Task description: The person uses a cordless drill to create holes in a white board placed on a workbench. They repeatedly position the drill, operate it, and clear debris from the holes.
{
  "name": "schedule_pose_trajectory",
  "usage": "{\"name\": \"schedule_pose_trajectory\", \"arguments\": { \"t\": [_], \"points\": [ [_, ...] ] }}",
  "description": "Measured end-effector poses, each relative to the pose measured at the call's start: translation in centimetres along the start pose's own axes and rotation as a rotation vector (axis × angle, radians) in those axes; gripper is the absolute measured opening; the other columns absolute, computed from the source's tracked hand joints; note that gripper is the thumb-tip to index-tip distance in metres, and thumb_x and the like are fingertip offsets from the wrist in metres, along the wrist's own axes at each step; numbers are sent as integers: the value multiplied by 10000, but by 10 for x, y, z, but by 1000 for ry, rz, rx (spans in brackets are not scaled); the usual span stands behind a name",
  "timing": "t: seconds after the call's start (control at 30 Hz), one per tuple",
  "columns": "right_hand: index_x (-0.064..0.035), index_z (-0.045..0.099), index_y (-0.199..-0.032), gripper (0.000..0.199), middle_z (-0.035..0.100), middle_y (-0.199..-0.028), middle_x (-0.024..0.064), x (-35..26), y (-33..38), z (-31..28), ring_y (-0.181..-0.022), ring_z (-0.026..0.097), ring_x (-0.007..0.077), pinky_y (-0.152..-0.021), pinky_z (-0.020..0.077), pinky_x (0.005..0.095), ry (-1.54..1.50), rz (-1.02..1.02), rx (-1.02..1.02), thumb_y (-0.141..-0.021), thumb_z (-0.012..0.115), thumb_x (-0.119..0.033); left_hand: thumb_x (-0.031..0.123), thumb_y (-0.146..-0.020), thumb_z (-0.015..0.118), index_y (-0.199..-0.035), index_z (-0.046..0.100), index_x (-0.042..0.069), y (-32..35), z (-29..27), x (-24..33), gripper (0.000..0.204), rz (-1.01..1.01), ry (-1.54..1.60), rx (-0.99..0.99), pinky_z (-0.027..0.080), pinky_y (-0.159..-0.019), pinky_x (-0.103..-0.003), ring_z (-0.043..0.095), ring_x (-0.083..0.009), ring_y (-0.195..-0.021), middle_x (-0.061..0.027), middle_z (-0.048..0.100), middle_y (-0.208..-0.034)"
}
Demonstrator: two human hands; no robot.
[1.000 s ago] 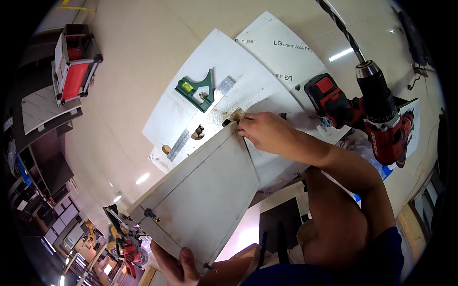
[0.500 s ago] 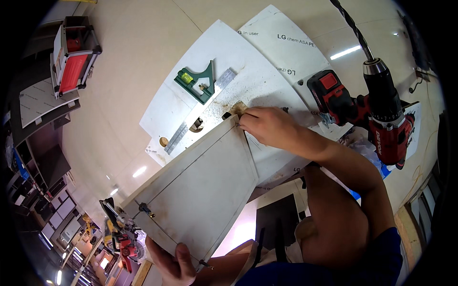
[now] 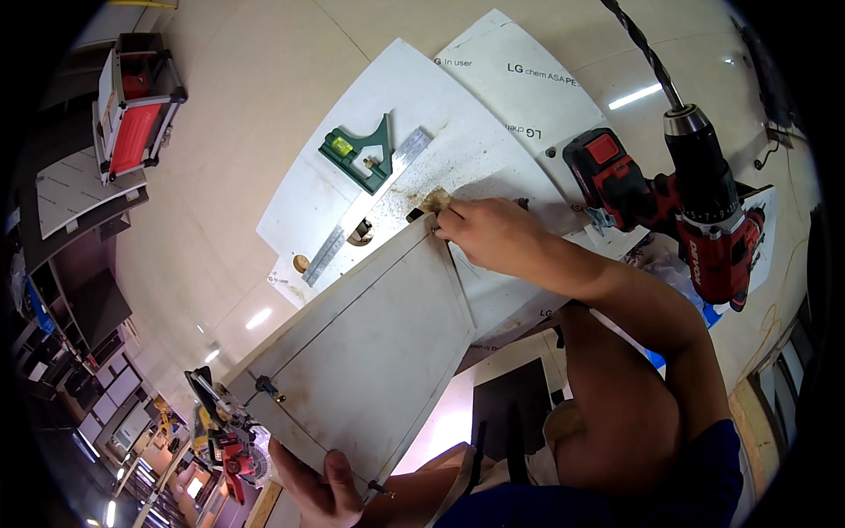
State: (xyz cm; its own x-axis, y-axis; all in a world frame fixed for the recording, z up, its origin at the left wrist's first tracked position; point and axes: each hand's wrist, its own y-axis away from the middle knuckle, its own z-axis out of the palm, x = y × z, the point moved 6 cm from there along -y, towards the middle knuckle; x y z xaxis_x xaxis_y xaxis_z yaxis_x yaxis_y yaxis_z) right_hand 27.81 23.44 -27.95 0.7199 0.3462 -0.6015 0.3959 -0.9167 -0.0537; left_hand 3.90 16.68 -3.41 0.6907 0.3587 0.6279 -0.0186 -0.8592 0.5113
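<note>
A flat white board (image 3: 361,343) with dark lines across its face slants in front of me. At its lower left end, my left hand (image 3: 321,493) is closed round the edge, thumb on the face. Two small metal fittings stick out near that end, one dark fitting (image 3: 269,389) close to the upper edge and one bolt-like fitting (image 3: 380,488) beside my thumb. My right hand (image 3: 484,231) pinches at the board's far corner. Whatever lies between those fingertips is too small and hidden to name.
White panels (image 3: 493,53) lie beneath, with sawdust and cut holes. On them rests a combination square (image 3: 374,158) with a green head and steel rule. A red and black cordless drill (image 3: 704,194) with a long bit stands at right. A red saw (image 3: 236,458) sits lower left.
Both hands keep their places on the board. The fingers of my right hand have shifted very slightly at the corner, and the whole view has moved a little.
</note>
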Motion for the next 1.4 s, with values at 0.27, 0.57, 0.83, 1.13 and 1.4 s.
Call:
{"name": "schedule_pose_trajectory", "arguments": {
  "t": [0.27, 0.57, 0.83, 1.13, 1.4],
  "points": [
    [-11, 619, -945, 201, 666, -856, 128, -1, -2, -4, -759, 712, 318, -654, 593, 426, -53, 14, -33, -975, 649, -207, 195, -1010, 605, -1510, 255, -125, 3, 0, 0, 690, -24, -7, 31, 411, -1080, -425, 512, -340, -1269, -283, 485, -1415],
    [-19, 641, -942, 164, 679, -831, 124, 4, -2, -3, -763, 719, 335, -659, 586, 454, -123, 33, -74, -940, 684, -177, 203, -1013, 606, -1481, 293, -132, 8, -11, -9, 655, -117, -295, 13, 419, -1072, -433, 533, -360, -1234, -302, 516, -1372],
    [-35, 592, -864, 207, 605, -772, 100, 3, 2, -4, -694, 659, 322, -616, 550, 428, -136, 49, 35, -942, 713, -184, 219, -1026, 598, -1512, 238, -120, 7, -7, -15, 693, -96, -154, 23, 417, -1072, -421, 530, -329, -1240, -286, 506, -1394],
    [-25, 626, -925, 165, 669, -814, 128, 8, 0, -8, -741, 703, 346, -658, 583, 449, -192, 38, 49, -941, 685, -178, 176, -1029, 588, -1530, 201, -105, 8, -6, -22, 693, -66, -72, 61, 413, -1080, -410, 517, -321, -1263, -277, 480, -1421],
    [-33, 589, -886, 198, 630, -801, 115, 9, 5, 1, -730, 672, 339, -641, 554, 446, -165, 62, 29, -935, 715, -178, 189, -1020, 605, -1522, 229, -107, 3, -4, -22, 693, -31, 24, 72, 434, -1064, -417, 535, -335, -1254, -282, 507, -1402]
  ]
}}
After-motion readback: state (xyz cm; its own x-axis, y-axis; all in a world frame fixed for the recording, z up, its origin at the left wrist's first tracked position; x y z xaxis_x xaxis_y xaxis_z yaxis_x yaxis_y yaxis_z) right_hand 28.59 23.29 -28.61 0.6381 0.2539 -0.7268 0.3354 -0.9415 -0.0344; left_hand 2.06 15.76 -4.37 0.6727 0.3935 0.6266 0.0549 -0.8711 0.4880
